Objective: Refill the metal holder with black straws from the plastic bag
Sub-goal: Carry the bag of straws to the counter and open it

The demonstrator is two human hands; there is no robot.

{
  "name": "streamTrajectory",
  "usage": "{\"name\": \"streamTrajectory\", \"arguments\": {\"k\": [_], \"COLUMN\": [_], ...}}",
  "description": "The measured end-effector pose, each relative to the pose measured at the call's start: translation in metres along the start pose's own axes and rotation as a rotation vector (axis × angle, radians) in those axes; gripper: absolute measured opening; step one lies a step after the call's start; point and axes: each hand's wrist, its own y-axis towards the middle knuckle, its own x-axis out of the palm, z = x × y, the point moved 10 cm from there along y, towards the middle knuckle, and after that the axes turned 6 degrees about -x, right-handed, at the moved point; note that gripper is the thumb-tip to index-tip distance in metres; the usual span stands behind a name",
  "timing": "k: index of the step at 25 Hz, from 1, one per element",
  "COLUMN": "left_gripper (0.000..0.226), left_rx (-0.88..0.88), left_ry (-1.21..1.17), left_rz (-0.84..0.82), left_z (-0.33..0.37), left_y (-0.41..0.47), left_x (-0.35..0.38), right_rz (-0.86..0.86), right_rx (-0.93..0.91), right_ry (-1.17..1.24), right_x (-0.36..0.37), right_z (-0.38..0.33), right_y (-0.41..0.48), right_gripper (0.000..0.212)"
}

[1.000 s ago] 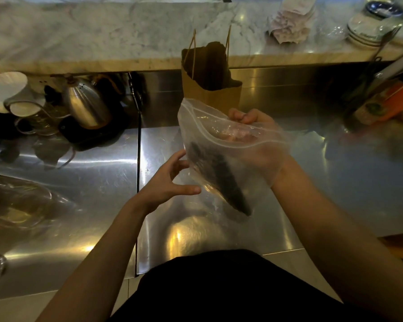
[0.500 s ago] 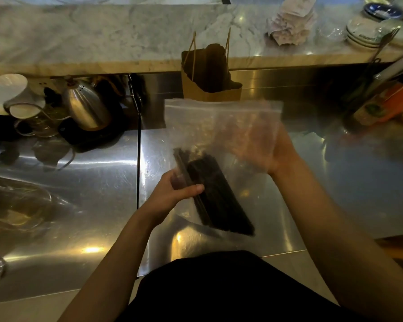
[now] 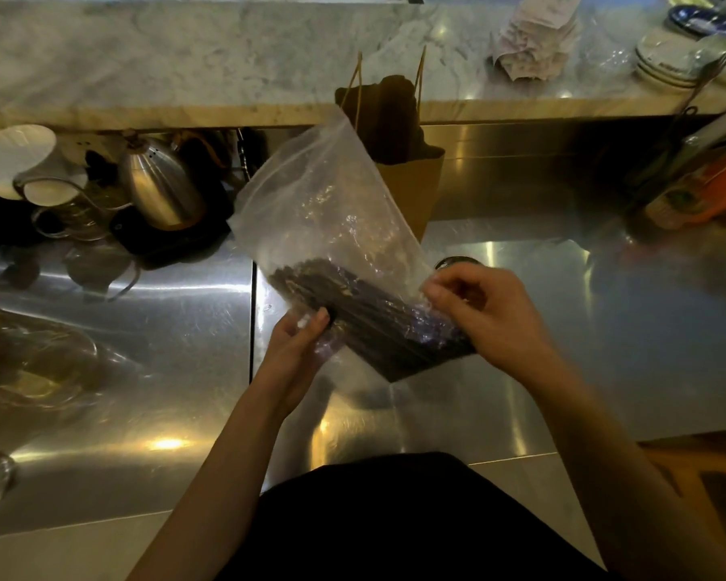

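Now: clear plastic bag (image 3: 323, 211) held up over steel counter (image 3: 143, 371), tilted, crinkled, see-through, upper end rising away from fingers. Black straws (image 3: 374, 325) bundled in lower part, slanting between both hands. Left hand (image 3: 298, 345) pinches bag's near-left edge, thumb on top, just beside straw tips. Right hand (image 3: 491, 316) curled, fingertips gripping bag's right side over straws' lower end. Just beyond right fingers, dark round rim (image 3: 455, 260), mostly hidden.
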Motion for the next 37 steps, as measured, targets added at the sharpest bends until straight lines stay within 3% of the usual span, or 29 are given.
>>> {"name": "streamTrajectory", "arguments": {"k": [3,6,11,14,16,21,28,37], "left_gripper": [0.066,0.081,0.072,0.107,0.115,0.118,0.109,0.115], "left_rx": [-0.045,-0.063,-0.028,-0.073,-0.069,-0.023,-0.013,-0.027], "left_ry": [-0.161,-0.265,-0.269,-0.26,-0.245,-0.256,-0.242,-0.309], "left_rz": [-0.084,-0.032,0.011,0.001,-0.009,-0.081,-0.1,-0.116], "left_z": [-0.01,-0.013,-0.003,-0.008,-0.008,0.005,0.012,0.01], "left_y": [-0.002,-0.001,0.001,0.002,0.003,0.0,0.005,0.009], "left_x": [0.008,0.002,-0.006,-0.001,0.002,0.014,0.02,0.015], "right_rz": [0.038,0.055,0.09,0.086,0.114,0.179,0.242,0.235], "right_rx": [-0.164,-0.252,-0.323,-0.348,-0.395,-0.454,-0.47,-0.528], "right_ry": [-0.165,-0.355,-0.344,-0.353,-0.353,-0.335,-0.316,-0.332], "right_x": [-0.004,0.009,0.018,0.025,0.026,0.016,0.007,0.007], "right_z": [-0.053,-0.074,-0.085,-0.093,-0.104,-0.111,-0.108,-0.104], "right_y": [0.003,-0.003,-0.015,-0.011,-0.011,-0.009,-0.004,-0.013], "right_gripper": [0.018,0.022,0.025,0.025,0.026,0.013,0.013,0.014]}}
